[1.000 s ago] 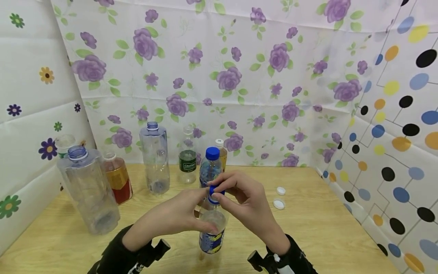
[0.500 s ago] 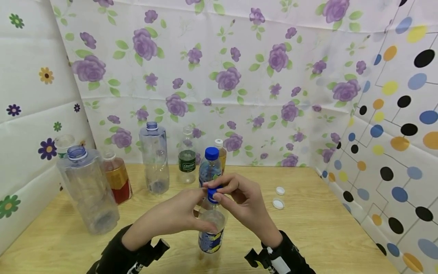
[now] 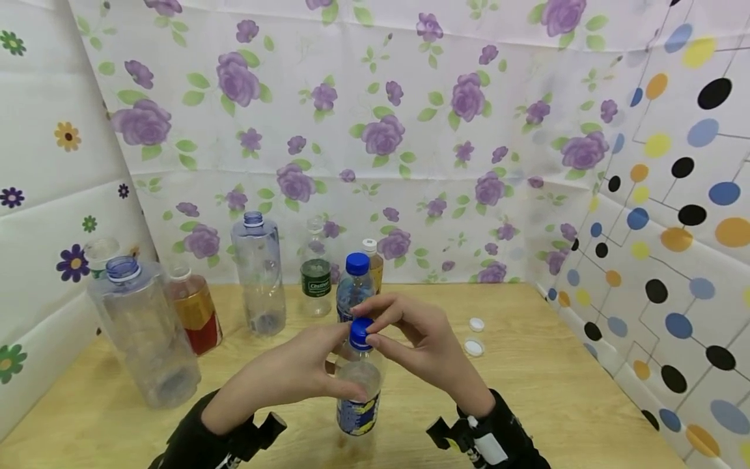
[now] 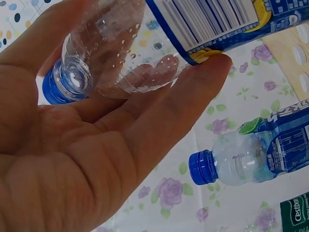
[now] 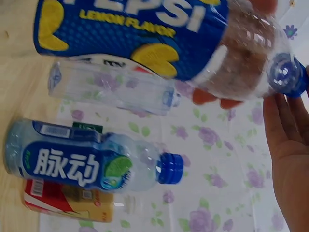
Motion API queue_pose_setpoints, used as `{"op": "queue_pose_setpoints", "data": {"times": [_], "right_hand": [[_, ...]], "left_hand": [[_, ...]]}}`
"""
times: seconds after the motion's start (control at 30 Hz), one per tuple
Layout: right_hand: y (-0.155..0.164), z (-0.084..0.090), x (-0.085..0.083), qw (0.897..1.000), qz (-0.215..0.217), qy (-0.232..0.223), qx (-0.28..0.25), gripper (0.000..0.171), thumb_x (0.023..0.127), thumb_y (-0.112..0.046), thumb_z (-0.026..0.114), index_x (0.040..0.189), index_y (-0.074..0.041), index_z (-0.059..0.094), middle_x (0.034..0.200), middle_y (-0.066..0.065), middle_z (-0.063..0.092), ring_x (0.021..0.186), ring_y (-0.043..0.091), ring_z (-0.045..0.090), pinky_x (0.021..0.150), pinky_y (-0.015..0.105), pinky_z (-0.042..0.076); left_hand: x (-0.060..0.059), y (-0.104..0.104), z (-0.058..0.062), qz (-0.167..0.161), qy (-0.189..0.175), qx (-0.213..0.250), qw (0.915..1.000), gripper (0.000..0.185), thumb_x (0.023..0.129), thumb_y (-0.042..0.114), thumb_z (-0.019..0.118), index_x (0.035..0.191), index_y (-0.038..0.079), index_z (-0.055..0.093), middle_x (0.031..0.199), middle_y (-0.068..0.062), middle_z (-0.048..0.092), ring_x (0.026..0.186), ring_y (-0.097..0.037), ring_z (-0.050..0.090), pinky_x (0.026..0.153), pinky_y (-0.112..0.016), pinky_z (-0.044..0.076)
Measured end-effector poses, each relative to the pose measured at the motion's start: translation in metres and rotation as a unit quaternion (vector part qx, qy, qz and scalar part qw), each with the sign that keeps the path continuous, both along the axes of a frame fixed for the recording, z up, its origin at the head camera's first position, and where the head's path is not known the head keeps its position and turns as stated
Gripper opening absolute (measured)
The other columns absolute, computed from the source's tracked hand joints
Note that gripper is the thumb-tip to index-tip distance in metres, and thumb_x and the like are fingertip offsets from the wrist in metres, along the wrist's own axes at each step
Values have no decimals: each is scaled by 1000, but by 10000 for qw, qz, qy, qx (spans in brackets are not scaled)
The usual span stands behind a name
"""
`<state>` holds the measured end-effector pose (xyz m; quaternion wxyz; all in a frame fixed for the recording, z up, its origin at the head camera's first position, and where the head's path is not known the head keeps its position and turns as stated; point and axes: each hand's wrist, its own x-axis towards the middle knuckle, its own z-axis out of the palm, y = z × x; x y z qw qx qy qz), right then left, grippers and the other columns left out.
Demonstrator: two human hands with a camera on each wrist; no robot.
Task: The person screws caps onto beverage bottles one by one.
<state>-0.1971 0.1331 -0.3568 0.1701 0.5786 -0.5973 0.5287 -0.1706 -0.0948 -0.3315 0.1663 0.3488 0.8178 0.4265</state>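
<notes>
Nearest me in the head view, my left hand (image 3: 299, 366) clasps a bottle (image 3: 359, 414), my right hand (image 3: 423, 335) pinching its blue cap (image 3: 360, 334). The left-wrist view has fingers (image 4: 176, 104) round its shoulder (image 4: 108, 53); the right-wrist view shows its label (image 5: 137, 36), which slack holding might let twist with the cap.

the head view looks forward and down from above the near side of the pepsi (image 3: 357, 415), taking in the cloth (image 3: 383, 71) behind it. the left and right wrist views look from close on the pepsi's left and right, rolled sideways; both share the lime bottle (image 5: 72, 164) beyond it.
</notes>
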Motion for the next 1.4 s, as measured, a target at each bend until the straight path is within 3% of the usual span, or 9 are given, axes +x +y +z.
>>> {"op": "queue_pose_setpoints", "data": {"times": [0.23, 0.33, 0.43, 0.53, 0.8, 0.93, 1.03, 1.2, 1.4], "right_hand": [[13, 12, 4, 9961, -443, 489, 582, 29, 96, 8, 64, 123, -2, 67, 132, 20, 64, 125, 29, 62, 94, 37, 58], [15, 14, 6, 9902, -742, 690, 965, 34, 96, 6, 65, 128, -4, 68, 134, 16, 65, 107, 18, 69, 71, 20, 55], [15, 15, 8, 9875, -861, 616, 1164, 36, 96, 6, 65, 130, -5, 69, 135, 14, 65, 82, 7, 65, 54, 18, 39], [15, 16, 9, 9860, -964, 540, 1251, 38, 96, 6, 66, 132, -6, 68, 135, 12, 66, 68, 1, 52, 51, 18, 34], [11, 17, 17, 9823, -1443, 310, 1152, 32, 94, 2, 70, 125, -7, 72, 126, 8, 71, 55, -4, 41, 48, 15, 31], [6, 18, 25, 9744, -1979, 312, 1023, 30, 90, -2, 76, 119, -10, 75, 119, 5, 74, 84, 5, 69, 54, 16, 41], [1, 19, 32, 9647, -2401, 492, 966, 30, 87, -4, 80, 116, -11, 75, 116, 4, 74, 108, 17, 71, 72, 21, 57], [-4, 20, 38, 9530, -2759, 722, 1025, 30, 86, -6, 82, 115, -10, 75, 116, 5, 73, 108, 18, 70, 85, 28, 59], [1, 21, 38, 9567, -2598, 604, 1166, 29, 88, -8, 80, 116, -12, 75, 119, 3, 73, 110, 16, 70, 88, 28, 58]], "left_hand": [[-1, 0, 1, 13, 148, -48, 9999, 81, 90, 27, 81, 155, 5, 37, 142, -12, 57, 120, -31, 62, 92, -45, 58], [0, -1, 0, 34, 103, -77, 9999, 84, 90, 27, 81, 156, 6, 35, 144, -12, 55, 121, -31, 61, 92, -45, 58], [1, -1, 0, 23, 106, -98, 9999, 85, 90, 27, 81, 157, 6, 33, 144, -12, 55, 121, -31, 61, 92, -45, 58], [1, -2, 0, 18, 122, -115, 9999, 86, 90, 27, 81, 158, 6, 32, 143, -13, 56, 121, -30, 61, 92, -45, 58], [1, -2, 0, 50, 138, -103, 9998, 85, 90, 28, 80, 157, 7, 33, 142, -11, 56, 121, -30, 61, 92, -45, 58], [2, -2, 1, 36, 130, -90, 9999, 84, 90, 28, 80, 157, 7, 34, 140, -11, 57, 120, -29, 61, 92, -44, 58], [2, -1, 2, 40, 132, -86, 9999, 83, 90, 27, 80, 157, 8, 35, 142, -11, 56, 120, -29, 61, 93, -45, 58], [3, -2, 2, 84, 32, -57, 9999, 82, 90, 26, 80, 157, 8, 35, 145, -12, 54, 121, -30, 61, 93, -47, 57], [3, -1, 1, 24, 61, -69, 10000, 83, 89, 26, 81, 156, 6, 36, 141, -11, 57, 119, -29, 62, 92, -46, 58]]}}
